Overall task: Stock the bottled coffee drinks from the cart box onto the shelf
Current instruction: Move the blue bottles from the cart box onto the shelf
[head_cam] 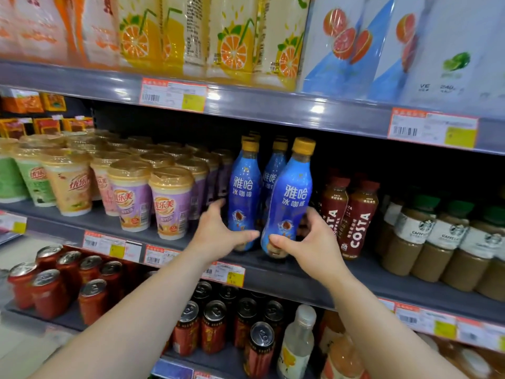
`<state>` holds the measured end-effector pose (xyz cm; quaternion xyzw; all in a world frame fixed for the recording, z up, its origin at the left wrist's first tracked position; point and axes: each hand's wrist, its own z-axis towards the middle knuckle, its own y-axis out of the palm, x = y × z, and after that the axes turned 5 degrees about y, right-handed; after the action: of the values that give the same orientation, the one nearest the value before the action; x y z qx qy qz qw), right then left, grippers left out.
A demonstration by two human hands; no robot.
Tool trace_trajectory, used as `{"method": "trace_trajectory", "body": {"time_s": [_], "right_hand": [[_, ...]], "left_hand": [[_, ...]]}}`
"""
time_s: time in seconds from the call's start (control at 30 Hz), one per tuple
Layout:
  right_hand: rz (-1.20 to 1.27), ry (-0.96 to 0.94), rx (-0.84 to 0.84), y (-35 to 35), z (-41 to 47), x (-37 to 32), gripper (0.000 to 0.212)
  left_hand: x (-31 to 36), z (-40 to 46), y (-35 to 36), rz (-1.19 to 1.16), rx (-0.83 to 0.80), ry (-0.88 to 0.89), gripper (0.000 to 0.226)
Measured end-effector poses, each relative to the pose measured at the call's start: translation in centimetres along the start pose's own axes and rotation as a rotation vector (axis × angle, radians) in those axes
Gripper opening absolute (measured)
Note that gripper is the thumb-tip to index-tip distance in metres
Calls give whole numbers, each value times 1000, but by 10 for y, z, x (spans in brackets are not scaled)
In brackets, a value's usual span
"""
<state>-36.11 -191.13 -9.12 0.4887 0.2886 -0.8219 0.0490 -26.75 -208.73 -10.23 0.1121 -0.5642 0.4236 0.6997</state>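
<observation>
Bottles of iced coffee are standing on the middle shelf (273,272), blue wrap labels with white Chinese lettering, gold-yellow caps, brown drink showing at neck and base. Front right blue bottle (289,198) is tilting slightly, cap leaning right, its base sitting at the near edge of the shelf. Front left blue bottle (244,195) is standing upright just beside it, more of the same bottles lining up behind both.

Right hand (314,242) is gripping the low part of the front right blue bottle, thumb wrapping across the near side, fingers curling round the right side. Left hand (218,231) is holding the base of the front left blue bottle, thumb reaching across its front, fingers partly spread and going behind its left side; how tight that grip is, cannot tell.

Milk tea cups (169,201) with gold lids are crowding the shelf to the left. Red-capped Costa bottles (355,217) are standing just right of the blue ones, green-capped Starbucks bottles (448,242) further right. Red cans (49,283) are sitting on the lower shelf, juice cartons (232,36) on the top one.
</observation>
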Motion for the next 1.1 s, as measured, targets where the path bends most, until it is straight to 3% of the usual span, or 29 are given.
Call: {"method": "trace_trajectory", "body": {"time_s": [0.2, 0.4, 0.57, 0.77, 0.97, 1.1], "right_hand": [[-19, 75, -21, 23, 8, 5, 69], [-8, 127, -41, 29, 15, 1, 72], [-18, 149, -37, 33, 19, 4, 92], [45, 233, -203, 40, 30, 5, 63], [100, 262, -207, 43, 34, 6, 55], [102, 261, -193, 43, 38, 7, 53]], "left_hand": [[-1, 9, 2, 67, -108, -23, 61], [-5, 18, -11, 5, -123, -94, 65], [-6, 23, -13, -31, -170, -122, 75], [-4, 34, -18, -43, -378, -146, 67], [-6, 38, -14, -80, -419, -104, 46], [-8, 43, -10, -87, -400, -103, 48]]}}
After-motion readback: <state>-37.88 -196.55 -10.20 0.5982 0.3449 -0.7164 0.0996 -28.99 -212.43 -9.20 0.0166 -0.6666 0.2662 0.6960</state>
